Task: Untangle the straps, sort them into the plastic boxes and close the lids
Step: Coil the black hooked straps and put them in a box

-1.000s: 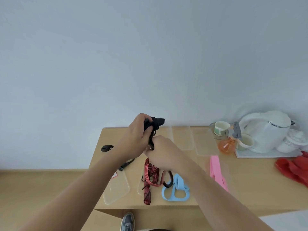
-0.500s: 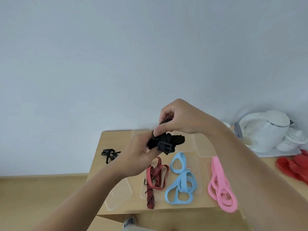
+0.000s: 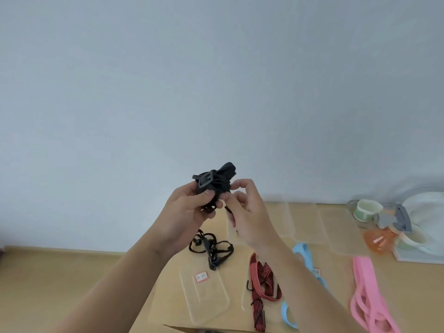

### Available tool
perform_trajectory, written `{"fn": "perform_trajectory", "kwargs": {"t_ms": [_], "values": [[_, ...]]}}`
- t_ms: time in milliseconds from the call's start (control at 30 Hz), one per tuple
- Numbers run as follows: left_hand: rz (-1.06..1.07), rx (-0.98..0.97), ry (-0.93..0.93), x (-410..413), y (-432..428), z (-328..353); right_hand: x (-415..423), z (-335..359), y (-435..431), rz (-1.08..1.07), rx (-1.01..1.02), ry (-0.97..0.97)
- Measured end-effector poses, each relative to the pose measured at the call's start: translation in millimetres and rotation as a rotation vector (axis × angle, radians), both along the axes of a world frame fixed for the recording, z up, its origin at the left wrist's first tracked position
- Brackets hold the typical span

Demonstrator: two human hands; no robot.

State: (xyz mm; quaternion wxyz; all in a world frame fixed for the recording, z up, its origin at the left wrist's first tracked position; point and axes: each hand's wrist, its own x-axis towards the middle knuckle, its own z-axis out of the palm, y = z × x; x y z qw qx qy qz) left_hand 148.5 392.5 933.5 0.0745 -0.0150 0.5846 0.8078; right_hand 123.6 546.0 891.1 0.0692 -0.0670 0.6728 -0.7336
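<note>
I hold a bunched black strap with a plastic buckle (image 3: pixel 212 181) up in front of the wall. My left hand (image 3: pixel 187 210) grips it from below. My right hand (image 3: pixel 245 212) pinches a loose end of it at the bundle's right side. On the wooden table (image 3: pixel 336 265) lie a thin black cord (image 3: pixel 211 248), a red-and-black striped strap (image 3: pixel 263 284) in a clear box, a light blue strap (image 3: pixel 304 253) partly behind my right forearm, and a pink strap (image 3: pixel 367 296). An empty clear plastic box (image 3: pixel 204 294) sits at the front left.
Clear lids (image 3: pixel 302 219) lie along the table's back edge. At the back right stand a green-banded cup (image 3: pixel 366 209), an orange spray bottle (image 3: pixel 379 239) and a white kettle (image 3: pixel 425 205) on a tray. The floor (image 3: pixel 60 272) shows at left.
My hands and the black strap bundle have risen higher against the wall. My right hand came off the top of the bundle to its right side. The view has shifted left.
</note>
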Motion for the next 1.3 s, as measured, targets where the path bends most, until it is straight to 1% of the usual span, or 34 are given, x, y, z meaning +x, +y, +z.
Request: {"fn": "perform_trajectory", "kwargs": {"t_ms": [100, 200, 267, 367, 433, 533, 700, 767, 833, 933, 1033, 1133, 1233, 1300], "values": [[0.033, 0.088, -0.074, -13, -23, -1, 0, 1, -26, -0.050, 0.027, 0.150], [0.038, 0.088, -0.080, -26, -48, -1, -2, -2, -44, -0.020, 0.161, 0.241], [0.040, 0.054, -0.084, -34, -65, -2, -6, -9, -55, -0.033, 0.330, 0.383], [0.019, -0.059, -0.051, -42, -86, -8, -15, -22, -73, -0.136, 0.571, 0.659], [0.016, -0.171, -0.005, -47, -95, -15, -19, -28, -84, -0.212, 0.683, 0.739], [0.033, -0.325, 0.076, -51, -101, -23, -17, -30, -93, -0.252, 0.705, 0.719], [0.072, -0.585, 0.233, -53, -102, -35, -7, -30, -106, -0.295, 0.642, 0.569], [0.116, -0.737, 0.344, -51, -99, -41, -3, -25, -111, -0.332, 0.575, 0.490], [0.168, -0.850, 0.498, -51, -96, -42, 0, -17, -113, -0.364, 0.506, 0.422], [0.160, -0.892, 0.676, -58, -95, -37, 4, -5, -113, -0.415, 0.415, 0.328], [0.081, -0.856, 0.715, -64, -93, -27, 6, 9, -113, -0.456, 0.348, 0.258], [-0.016, -0.789, 0.685, -66, -89, -16, 9, 19, -111, -0.505, 0.422, 0.302], [-0.093, -0.798, 0.632, -67, -84, -4, 9, 26, -107, -0.530, 0.666, 0.463], [-0.129, -0.823, 0.600, -69, -82, 2, 6, 26, -106, -0.520, 0.825, 0.527]]}}
